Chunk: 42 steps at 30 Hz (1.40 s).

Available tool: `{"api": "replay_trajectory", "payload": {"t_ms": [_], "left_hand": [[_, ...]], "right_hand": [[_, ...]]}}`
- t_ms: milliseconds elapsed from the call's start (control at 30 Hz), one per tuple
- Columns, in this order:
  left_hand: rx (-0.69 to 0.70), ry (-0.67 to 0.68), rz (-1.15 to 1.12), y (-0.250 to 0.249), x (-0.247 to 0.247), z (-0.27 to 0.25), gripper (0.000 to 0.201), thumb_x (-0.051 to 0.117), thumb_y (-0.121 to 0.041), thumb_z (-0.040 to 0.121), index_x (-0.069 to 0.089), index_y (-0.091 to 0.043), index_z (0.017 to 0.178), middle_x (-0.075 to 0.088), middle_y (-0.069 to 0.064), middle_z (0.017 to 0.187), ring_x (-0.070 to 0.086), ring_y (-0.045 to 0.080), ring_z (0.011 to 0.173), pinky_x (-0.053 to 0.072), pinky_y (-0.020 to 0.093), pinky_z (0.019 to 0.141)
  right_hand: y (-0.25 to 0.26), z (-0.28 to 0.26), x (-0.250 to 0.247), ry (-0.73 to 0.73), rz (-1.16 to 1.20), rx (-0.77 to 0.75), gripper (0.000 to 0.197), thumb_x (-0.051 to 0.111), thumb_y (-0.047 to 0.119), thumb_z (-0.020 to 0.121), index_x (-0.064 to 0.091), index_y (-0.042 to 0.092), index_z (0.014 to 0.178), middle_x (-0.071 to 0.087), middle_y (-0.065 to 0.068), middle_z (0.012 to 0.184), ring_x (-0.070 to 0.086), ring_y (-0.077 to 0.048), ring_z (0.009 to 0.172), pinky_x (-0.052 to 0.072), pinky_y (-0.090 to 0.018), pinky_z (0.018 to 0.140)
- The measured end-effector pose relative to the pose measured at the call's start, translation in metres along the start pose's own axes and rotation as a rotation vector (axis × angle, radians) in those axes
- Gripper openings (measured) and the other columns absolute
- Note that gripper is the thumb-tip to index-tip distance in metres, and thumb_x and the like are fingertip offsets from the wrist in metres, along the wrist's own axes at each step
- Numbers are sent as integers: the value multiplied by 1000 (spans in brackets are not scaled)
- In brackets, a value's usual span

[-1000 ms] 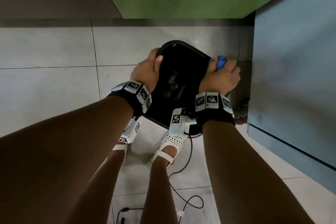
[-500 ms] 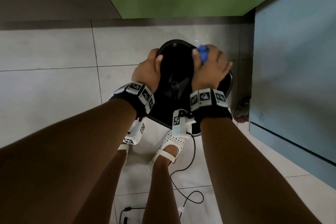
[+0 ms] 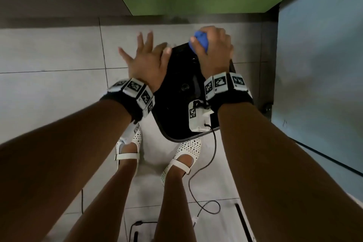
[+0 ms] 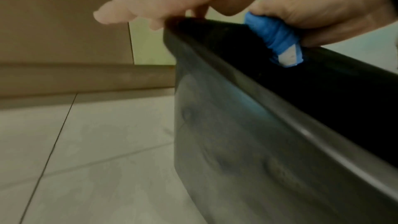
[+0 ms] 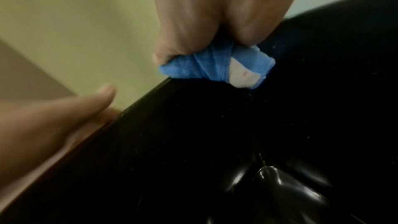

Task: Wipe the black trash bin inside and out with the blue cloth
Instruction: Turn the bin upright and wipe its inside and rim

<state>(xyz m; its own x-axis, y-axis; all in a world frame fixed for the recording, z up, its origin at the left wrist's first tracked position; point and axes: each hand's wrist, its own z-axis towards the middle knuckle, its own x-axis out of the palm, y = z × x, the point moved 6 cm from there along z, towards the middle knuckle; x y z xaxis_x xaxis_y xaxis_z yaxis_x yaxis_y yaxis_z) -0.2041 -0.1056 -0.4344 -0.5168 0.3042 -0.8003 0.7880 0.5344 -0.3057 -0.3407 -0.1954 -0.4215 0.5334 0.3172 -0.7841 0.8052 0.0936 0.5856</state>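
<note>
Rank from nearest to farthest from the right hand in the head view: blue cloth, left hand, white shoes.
1. blue cloth: gripped in the right hand, at the bin's far rim.
2. left hand: alongside, on the bin's left edge.
3. white shoes: on the floor below.

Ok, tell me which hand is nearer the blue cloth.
Right. The right hand grips the blue cloth at the far rim of the black trash bin; the left hand is spread open beside the bin's left edge.
</note>
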Motion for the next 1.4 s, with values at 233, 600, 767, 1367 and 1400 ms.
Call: {"api": "replay_trajectory", "payload": {"t_ms": [233,600,767,1367,1400], "left_hand": [[187,169,-227,-12,11,0,40,28,-29,100,37,-6,132,63,26,107,59,42,98,38,35,77],[96,128,-266,-11,15,-8,39,24,-37,100,40,-19,131,66,18,104,61,37,96,43,37,79],[133,126,-216,-14,18,-9,41,21,-39,99,35,-20,133,66,17,98,61,36,90,40,33,72],[63,55,-291,-12,20,-12,40,26,-34,100,37,-14,133,66,22,104,61,41,94,44,39,75],[57,48,-310,-13,21,-14,40,26,-34,100,38,-14,132,66,21,103,61,41,93,44,39,75]], "right_hand": [[25,-1,26,82,-68,-153,32,52,45,86,60,20,103,60,-2,105,52,-23,102,27,-38,100],[-29,-37,-10,-219,-36,318,37,51,44,88,53,19,115,57,-7,117,48,-24,114,16,-46,112],[-46,-47,-22,-291,23,379,34,51,39,90,55,14,112,59,-8,112,50,-25,111,16,-42,111],[1,-15,10,-134,12,87,35,51,42,88,54,23,116,54,-2,121,45,-20,118,11,-44,112],[-6,-20,7,-187,3,143,35,52,42,87,55,22,116,54,-4,121,45,-22,118,13,-45,111]]}}
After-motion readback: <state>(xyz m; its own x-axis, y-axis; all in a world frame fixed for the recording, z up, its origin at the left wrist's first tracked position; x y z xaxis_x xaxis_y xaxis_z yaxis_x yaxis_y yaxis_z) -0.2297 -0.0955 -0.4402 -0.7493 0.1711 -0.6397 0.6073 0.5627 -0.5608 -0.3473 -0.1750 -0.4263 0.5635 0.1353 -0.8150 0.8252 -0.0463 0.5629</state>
